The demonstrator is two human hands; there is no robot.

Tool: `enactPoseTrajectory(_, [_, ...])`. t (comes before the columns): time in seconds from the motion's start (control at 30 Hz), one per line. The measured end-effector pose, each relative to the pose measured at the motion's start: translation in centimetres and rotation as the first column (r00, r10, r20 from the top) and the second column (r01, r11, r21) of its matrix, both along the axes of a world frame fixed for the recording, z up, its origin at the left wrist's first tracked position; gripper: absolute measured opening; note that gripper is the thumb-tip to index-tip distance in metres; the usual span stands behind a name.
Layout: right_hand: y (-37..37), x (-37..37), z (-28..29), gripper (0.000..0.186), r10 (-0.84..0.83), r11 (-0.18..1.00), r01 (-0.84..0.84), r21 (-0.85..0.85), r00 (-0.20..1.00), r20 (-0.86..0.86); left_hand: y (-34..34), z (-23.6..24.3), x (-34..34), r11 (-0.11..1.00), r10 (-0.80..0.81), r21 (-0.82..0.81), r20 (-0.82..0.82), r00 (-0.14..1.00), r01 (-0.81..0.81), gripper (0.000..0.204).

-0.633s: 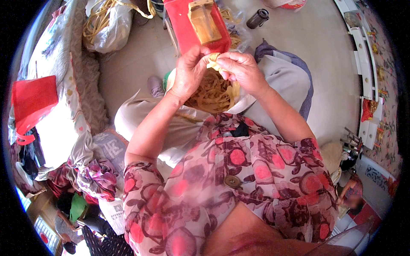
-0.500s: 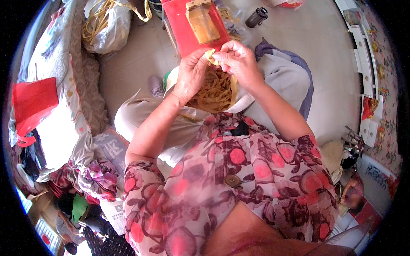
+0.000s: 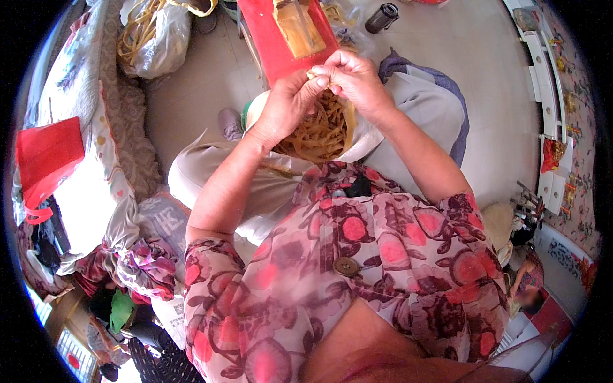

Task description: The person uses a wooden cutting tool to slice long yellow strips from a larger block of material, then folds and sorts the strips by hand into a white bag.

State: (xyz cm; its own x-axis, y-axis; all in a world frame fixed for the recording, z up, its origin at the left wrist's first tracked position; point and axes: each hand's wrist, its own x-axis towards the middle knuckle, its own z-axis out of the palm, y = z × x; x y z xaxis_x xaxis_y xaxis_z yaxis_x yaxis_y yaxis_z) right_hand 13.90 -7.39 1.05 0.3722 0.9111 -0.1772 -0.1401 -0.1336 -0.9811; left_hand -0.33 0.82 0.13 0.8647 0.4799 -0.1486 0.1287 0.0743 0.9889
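My left hand (image 3: pixel 287 102) and my right hand (image 3: pixel 351 80) meet fingertip to fingertip above my lap, both pinching a small pale yellowish band (image 3: pixel 317 76) between them. Right below them a heap of tan rubber bands (image 3: pixel 319 131) lies in a white bag on my knees. Beyond the hands stands a red board (image 3: pixel 274 38) with a yellowish block on it.
A clear bag of tan bands (image 3: pixel 153 38) sits on the floor at the upper left. A dark can (image 3: pixel 382 17) lies on the floor beyond the board. A red bag (image 3: pixel 45 156) rests on the patterned bedding at left. White shelving (image 3: pixel 549 96) runs along the right.
Both hands have stayed together over the heap, with the fingers shifting slightly as they work the small band. The view has drifted a little.
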Motion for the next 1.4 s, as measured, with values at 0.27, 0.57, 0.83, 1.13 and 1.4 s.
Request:
enactPoseTrajectory(0.27, [1.2,3.8,-3.4,0.022,-0.272,0.962,0.265,0.07,0.882,0.385,-0.9,0.8,0.0,0.945,-0.131,-0.296,0.053,0.99,0.141,0.027])
enactPoseTrajectory(0.57, [0.6,0.1,-2.7,0.021,-0.196,0.979,0.134,0.155,0.838,0.51,-0.4,0.5,-0.2,0.649,0.172,0.744,0.058,0.983,-0.157,0.034])
enactPoseTrajectory(0.83, [-1.6,-0.4,-0.7,0.026,0.216,0.976,-0.195,-0.099,0.927,0.307,-0.2,-0.4,-0.9,0.442,0.04,0.875,-0.24,0.97,0.198,0.016])
enactPoseTrajectory(1.13, [-2.3,-1.3,2.1,0.017,0.218,0.97,-0.244,0.004,0.871,0.44,3.2,-1.3,-0.8,0.232,0.022,0.972,-0.035,0.999,0.029,0.017])
enactPoseTrajectory(1.4, [1.1,1.8,1.4,0.014,0.067,0.996,-0.046,-0.074,0.943,0.327,4.9,-2.1,0.2,0.985,0.17,-0.054,0.066,0.983,-0.166,0.012])
